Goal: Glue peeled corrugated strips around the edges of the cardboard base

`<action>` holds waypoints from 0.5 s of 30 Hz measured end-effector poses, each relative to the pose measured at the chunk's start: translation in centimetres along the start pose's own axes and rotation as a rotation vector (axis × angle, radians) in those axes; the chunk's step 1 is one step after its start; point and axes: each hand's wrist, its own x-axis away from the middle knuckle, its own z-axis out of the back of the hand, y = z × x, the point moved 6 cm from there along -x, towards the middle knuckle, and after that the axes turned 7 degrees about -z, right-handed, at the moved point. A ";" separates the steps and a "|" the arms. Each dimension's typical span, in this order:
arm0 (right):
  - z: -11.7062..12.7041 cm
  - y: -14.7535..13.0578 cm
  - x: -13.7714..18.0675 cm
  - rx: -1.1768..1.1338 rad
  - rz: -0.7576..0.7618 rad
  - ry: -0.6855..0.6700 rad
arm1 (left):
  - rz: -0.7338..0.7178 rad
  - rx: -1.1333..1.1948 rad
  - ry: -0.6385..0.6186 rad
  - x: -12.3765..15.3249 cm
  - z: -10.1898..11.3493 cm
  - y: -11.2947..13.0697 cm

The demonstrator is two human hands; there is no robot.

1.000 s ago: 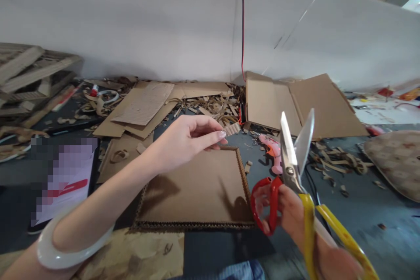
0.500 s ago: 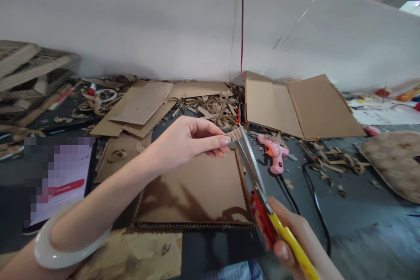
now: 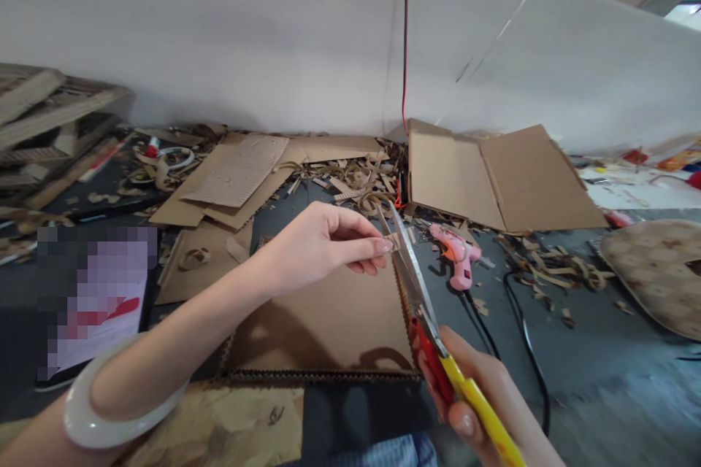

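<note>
Between thumb and fingers, my left hand point(image 3: 350, 242) pinches a small strip of corrugated cardboard point(image 3: 404, 235). My right hand point(image 3: 476, 387) grips a pair of scissors point(image 3: 424, 299) with red and yellow handles. Their narrowly parted blades point up and away, crossing the strip just right of my left fingertips. Below both hands lies a flat cardboard panel point(image 3: 328, 336) with corrugated strips standing along its edges; my left hand and forearm hide part of it.
A pink glue gun point(image 3: 457, 254) with a black cord lies to the right. Behind it stands a folded cardboard sheet point(image 3: 493, 179). Cardboard scraps point(image 3: 350, 179) and flat sheets point(image 3: 241, 168) lie along the wall. A phone point(image 3: 101, 299) is at left, a patterned cushion-like item point(image 3: 657, 270) at right.
The scissors have shifted slightly left and forward, so the blades now straddle the strip instead of being beside its end. My left hand has moved slightly right and down.
</note>
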 end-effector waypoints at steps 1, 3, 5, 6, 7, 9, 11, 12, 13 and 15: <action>0.0 0.0 0.0 -0.003 -0.005 -0.002 | 0.003 -0.002 0.000 0.0 0.0 0.0; -0.1 0.0 0.0 -0.007 -0.017 -0.012 | 0.011 -0.007 0.001 0.0 -0.1 0.0; -0.1 0.1 0.0 -0.010 -0.026 -0.011 | 0.013 -0.012 -0.003 0.0 -0.1 0.0; -0.1 0.2 0.0 -0.012 -0.031 -0.007 | 0.014 -0.013 -0.006 0.0 -0.1 0.0; -0.1 0.2 0.0 -0.014 -0.036 -0.005 | 0.013 -0.013 -0.008 0.0 -0.1 0.1; -0.1 0.4 0.0 -0.015 -0.042 -0.004 | 0.012 -0.017 -0.009 0.0 -0.1 0.1; -0.2 0.5 -0.1 -0.009 -0.043 -0.010 | 0.010 -0.023 -0.010 0.0 -0.1 0.0; -0.2 0.5 -0.1 -0.003 -0.045 -0.012 | 0.010 -0.027 -0.010 0.0 -0.1 0.0; -0.3 0.6 -0.1 0.004 -0.048 -0.012 | 0.011 -0.032 -0.012 0.1 -0.1 0.0; -0.2 0.6 0.0 0.018 -0.054 -0.007 | 0.015 -0.036 -0.016 0.1 -0.1 0.0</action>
